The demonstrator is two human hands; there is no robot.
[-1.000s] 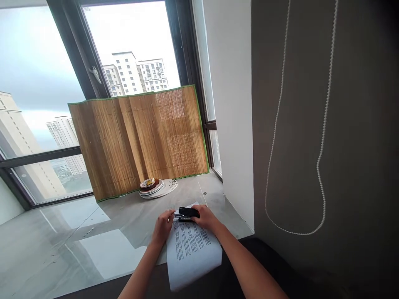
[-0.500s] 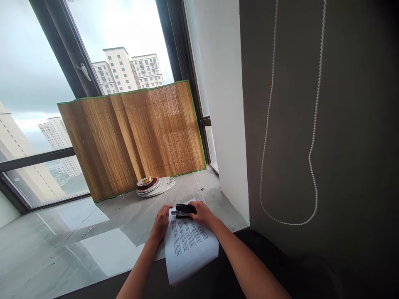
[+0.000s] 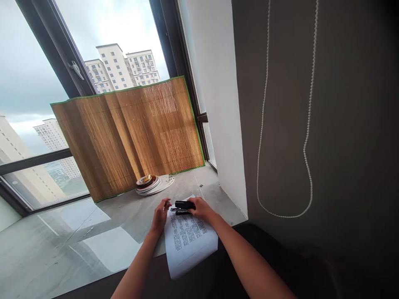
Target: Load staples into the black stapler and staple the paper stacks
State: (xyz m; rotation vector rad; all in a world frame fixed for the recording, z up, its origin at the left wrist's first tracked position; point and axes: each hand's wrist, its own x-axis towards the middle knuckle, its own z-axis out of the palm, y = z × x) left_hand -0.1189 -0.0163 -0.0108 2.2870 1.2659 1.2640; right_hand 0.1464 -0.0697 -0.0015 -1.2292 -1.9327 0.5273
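Note:
Printed paper [image 3: 190, 241] lies on the grey sill, its near end hanging over the front edge. My right hand [image 3: 201, 208] is closed round the rear of a black stapler [image 3: 184, 205], which sits over the paper's far part with its jaws apart, pointing left. Beside the paper's upper left edge is my left hand [image 3: 161, 214], its fingers raised and slightly apart, holding nothing that I can see.
A stack of plates [image 3: 149, 185] stands on the tiled sill [image 3: 124, 224] beyond my hands. Behind it a bamboo mat [image 3: 127, 137] leans on the window. A white bead chain [image 3: 258, 166] hangs at the right by the dark wall.
My left hand has lifted its fingers off the paper's edge. The stapler remains in my right hand over the paper. The whole view has shifted slightly.

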